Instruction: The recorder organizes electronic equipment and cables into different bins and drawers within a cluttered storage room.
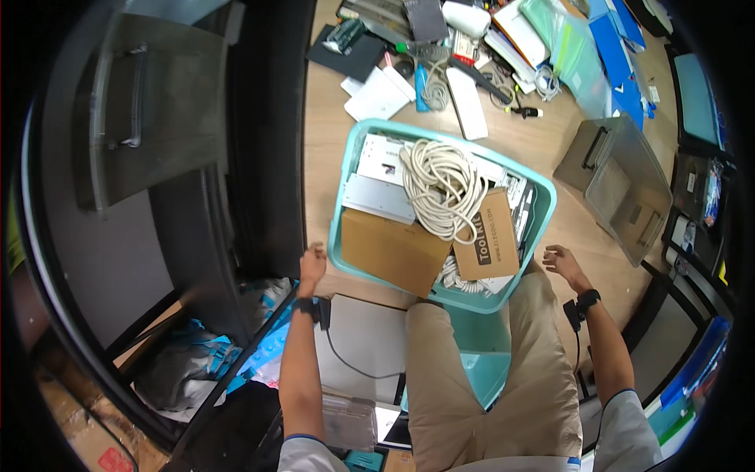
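Observation:
A teal plastic bin point(548, 197) stands before me, its near end extending over the table edge above my knees. On top inside lies a coiled white cable point(442, 189). Around the coil are a plain brown cardboard box point(392, 248), a printed cardboard tool kit box point(498, 236) and white boxed equipment point(377, 197). Just off the bin's left side is my left hand point(312, 266), fingers loosely curled and nothing seen in it. My right hand point(563, 265) hovers right of the bin, fingers apart, holding nothing. Both wrists wear black straps with small devices.
A grey translucent drawer bin point(613, 183) lies on the table point(513, 127) at right. Cables, papers, blue folders point(613, 53) and a white flat box point(467, 103) clutter the far side. A black partition point(268, 141) borders the left. Another teal container point(481, 330) shows between my legs.

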The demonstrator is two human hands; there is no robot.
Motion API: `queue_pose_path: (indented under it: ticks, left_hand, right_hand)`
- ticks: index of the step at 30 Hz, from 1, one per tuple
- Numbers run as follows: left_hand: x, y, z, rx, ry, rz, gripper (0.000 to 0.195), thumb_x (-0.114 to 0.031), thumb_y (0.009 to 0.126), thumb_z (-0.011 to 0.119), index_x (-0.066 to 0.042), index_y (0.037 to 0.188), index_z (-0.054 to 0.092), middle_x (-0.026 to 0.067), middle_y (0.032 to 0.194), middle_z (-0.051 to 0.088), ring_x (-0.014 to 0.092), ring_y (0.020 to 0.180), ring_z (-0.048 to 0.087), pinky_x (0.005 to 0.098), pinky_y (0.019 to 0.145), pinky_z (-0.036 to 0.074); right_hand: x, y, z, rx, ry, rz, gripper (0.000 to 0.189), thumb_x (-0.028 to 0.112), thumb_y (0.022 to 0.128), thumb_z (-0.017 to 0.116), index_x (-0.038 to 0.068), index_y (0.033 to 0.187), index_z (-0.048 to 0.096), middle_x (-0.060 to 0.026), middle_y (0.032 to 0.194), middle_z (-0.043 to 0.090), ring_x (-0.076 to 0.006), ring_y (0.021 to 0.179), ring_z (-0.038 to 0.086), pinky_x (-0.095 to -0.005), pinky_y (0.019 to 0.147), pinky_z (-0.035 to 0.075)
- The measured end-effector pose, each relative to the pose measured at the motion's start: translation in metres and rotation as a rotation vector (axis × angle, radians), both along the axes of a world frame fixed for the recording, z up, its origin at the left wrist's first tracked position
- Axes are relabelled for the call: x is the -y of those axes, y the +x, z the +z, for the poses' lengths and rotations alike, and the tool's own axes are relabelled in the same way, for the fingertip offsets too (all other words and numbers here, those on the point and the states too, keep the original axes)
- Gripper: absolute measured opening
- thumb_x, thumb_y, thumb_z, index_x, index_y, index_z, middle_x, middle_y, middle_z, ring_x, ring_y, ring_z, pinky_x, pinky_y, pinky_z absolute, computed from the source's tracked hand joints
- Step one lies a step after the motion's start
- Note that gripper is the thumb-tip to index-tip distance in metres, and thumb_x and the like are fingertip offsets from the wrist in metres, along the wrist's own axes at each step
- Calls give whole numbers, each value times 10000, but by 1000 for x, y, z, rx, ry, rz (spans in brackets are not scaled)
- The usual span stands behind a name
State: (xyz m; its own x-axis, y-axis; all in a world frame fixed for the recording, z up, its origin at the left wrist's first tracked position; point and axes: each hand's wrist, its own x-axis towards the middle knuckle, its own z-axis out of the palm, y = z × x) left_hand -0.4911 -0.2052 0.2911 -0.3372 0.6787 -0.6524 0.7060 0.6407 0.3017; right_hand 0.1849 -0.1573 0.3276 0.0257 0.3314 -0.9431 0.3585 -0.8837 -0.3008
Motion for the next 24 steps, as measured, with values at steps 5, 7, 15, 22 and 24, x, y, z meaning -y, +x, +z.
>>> queue_pose_path:
  ticks: [5, 7, 15, 22, 24]
  left_hand:
    - [-21, -7, -37, 45, -21, 47, 431, -295, 909, 652, -11, 1229, 601, 242, 1146, 659, 367, 1111, 626, 406, 925, 496]
    - [-20, -11, -45, 112, -29, 43, 450, -356, 927, 634, 18, 1177, 619, 251, 1112, 665, 378, 1094, 631, 421, 900, 498]
    - [-20, -28, -61, 170, 83, -89, 338, -252, 860, 737, 47, 957, 613, 167, 696, 565, 259, 608, 492, 356, 593, 428]
    - [-28, -20, -47, 90, 63, -193, 367, -320, 893, 652, 24, 1024, 640, 278, 892, 657, 461, 881, 624, 498, 748, 508]
    - [-20, -17, -51, 49, 81, -194, 342, -295, 900, 641, 7, 1059, 630, 262, 901, 665, 469, 872, 624, 508, 772, 509]
  right_hand:
    - [8, -36, -13, -109, -64, 48, 643, 269, 919, 644, -61, 1404, 381, -160, 1182, 596, -253, 1087, 602, -364, 939, 502]
    - [6, -40, -17, -103, -88, -45, 642, 277, 910, 669, -68, 1383, 407, -157, 1235, 582, -232, 1105, 591, -340, 948, 491]
    - [5, -57, -50, -35, -102, -114, 427, 133, 896, 642, -13, 1267, 488, -115, 1181, 598, -238, 1091, 599, -375, 951, 497]
    - [12, -68, -68, 146, -36, 44, 433, 35, 804, 699, 16, 1200, 526, -91, 1042, 613, -219, 920, 630, -379, 779, 567]
    - [11, -61, -66, 167, -24, 33, 386, 11, 809, 691, -9, 1166, 544, -111, 1010, 626, -236, 865, 649, -379, 735, 585]
